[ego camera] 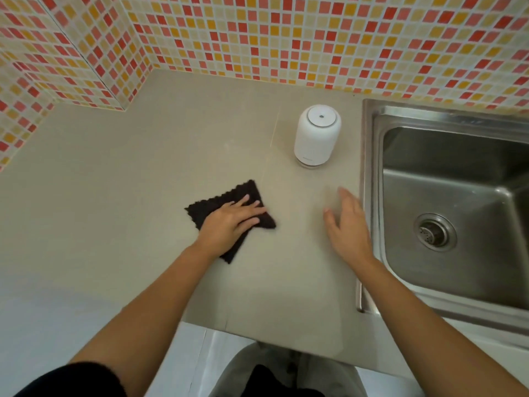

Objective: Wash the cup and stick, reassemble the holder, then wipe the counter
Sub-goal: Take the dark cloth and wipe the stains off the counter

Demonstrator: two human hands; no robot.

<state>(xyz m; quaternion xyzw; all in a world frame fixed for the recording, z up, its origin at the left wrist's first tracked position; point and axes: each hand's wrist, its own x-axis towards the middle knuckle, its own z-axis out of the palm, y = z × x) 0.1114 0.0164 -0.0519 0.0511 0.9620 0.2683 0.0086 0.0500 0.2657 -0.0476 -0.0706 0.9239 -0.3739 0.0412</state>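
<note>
A dark brown cloth (211,209) lies flat on the beige counter (114,196), near its middle. My left hand (230,224) presses down on the cloth with its fingers spread across it. To the right, my right hand (347,224) hovers palm down just above the counter, fingers apart and holding nothing, close to the sink's left rim. The white holder (317,136), a rounded cylinder with a small hole in its flat top, stands upright on the counter behind my right hand. No separate cup or stick is visible.
A steel sink (372,179) with a round drain (434,234) fills the right side. A mosaic tile wall (286,38) runs along the back and left of the counter. The counter's front edge is near my body.
</note>
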